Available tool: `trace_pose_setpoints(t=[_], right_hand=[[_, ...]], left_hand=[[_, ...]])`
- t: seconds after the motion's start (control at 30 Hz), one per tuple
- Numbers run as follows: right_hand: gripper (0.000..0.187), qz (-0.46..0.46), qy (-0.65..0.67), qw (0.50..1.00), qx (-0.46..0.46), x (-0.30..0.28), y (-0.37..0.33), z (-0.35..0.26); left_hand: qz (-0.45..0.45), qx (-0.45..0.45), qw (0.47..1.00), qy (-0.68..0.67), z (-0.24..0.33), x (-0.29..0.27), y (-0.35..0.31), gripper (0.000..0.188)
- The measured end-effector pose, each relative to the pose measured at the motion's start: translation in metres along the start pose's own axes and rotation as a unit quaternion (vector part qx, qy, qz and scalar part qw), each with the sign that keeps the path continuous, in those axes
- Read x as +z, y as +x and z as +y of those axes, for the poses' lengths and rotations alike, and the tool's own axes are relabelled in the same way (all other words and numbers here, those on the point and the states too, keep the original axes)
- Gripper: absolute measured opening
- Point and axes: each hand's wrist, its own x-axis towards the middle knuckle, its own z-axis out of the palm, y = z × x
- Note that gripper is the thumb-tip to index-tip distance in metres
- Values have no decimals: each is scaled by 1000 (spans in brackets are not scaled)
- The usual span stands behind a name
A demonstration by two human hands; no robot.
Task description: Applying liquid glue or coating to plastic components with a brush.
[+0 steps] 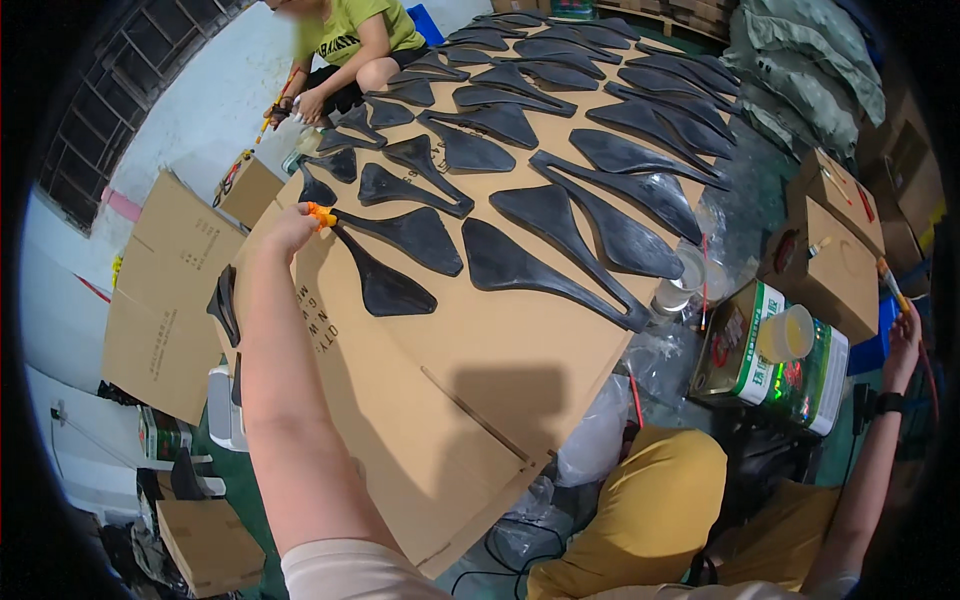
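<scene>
At the near left corner of the cardboard-covered table (450, 370), my left hand (292, 228) pinches the narrow nose of a black, two-winged piece like a bicycle saddle shell (410, 240). Orange covers wrap its fingertips. The wings of this piece spread over the cardboard toward the right. Far out to the right, my right hand (905, 338) grips a paintbrush (893, 284), bristles upward, beside an open cardboard box. Several similar black saddle shells (550, 270) lie in rows beyond my left hand.
A green and white metal can (770, 350) stands right of the table, with a translucent cup (787, 334) on top. Cardboard boxes (825, 265) sit behind it. Another person (355, 50) crouches at the far left, holding a brush. Grey-green sacks (800, 75) are piled back right.
</scene>
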Motion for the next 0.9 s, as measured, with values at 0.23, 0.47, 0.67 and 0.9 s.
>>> trace_pose_setpoints(t=[0.23, 0.47, 0.67, 0.9], right_hand=[[30, -23, -5, 1000, -6, -5, -5, 2], [30, -4, 2, 1000, 7, -8, -8, -4], [32, 19, -13, 1000, -10, 12, -23, -12], [32, -6, 6, 1000, 19, 2, -13, -7]], left_hand=[[54, 66, 996, -32, -4, 11, 15, 29], [114, 61, 992, 4, -13, 20, 27, 24], [131, 54, 990, 12, -22, 20, 30, 25], [159, 59, 985, 21, -21, 21, 28, 26]])
